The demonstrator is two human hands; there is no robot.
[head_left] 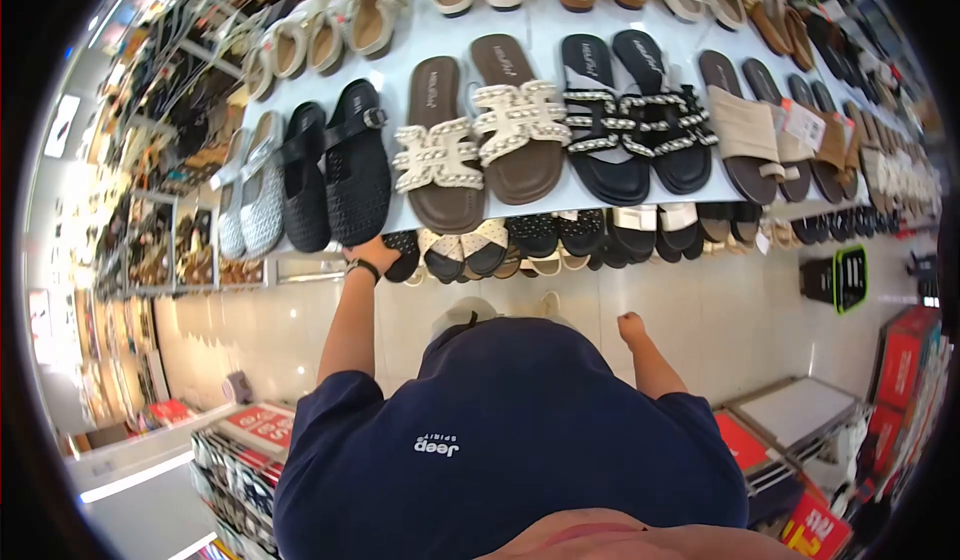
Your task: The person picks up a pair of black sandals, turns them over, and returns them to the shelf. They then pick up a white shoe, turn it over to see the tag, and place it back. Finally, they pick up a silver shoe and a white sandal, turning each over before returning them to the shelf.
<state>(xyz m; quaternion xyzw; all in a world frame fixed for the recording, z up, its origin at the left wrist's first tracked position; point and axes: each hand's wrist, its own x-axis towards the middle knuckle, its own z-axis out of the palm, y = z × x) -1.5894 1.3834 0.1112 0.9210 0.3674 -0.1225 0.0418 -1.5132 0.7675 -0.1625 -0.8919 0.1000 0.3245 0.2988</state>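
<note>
My left hand reaches to the lower shelf, with a dark band on its wrist. Its fingers curl at a black slipper and are partly hidden there. Just above it, on the upper shelf, stand the black woven mules, one with a buckled strap. To their right are brown-soled sandals with cream, beaded straps. My right hand hangs low over the floor, apart from the shelves, with its fingers closed and nothing visible in them.
More shoes line the pale upper shelf, including black sandals and beige slides. Cream cross-strap slippers sit below. A black basket with a green rim stands at right. Display racks with red signs flank me.
</note>
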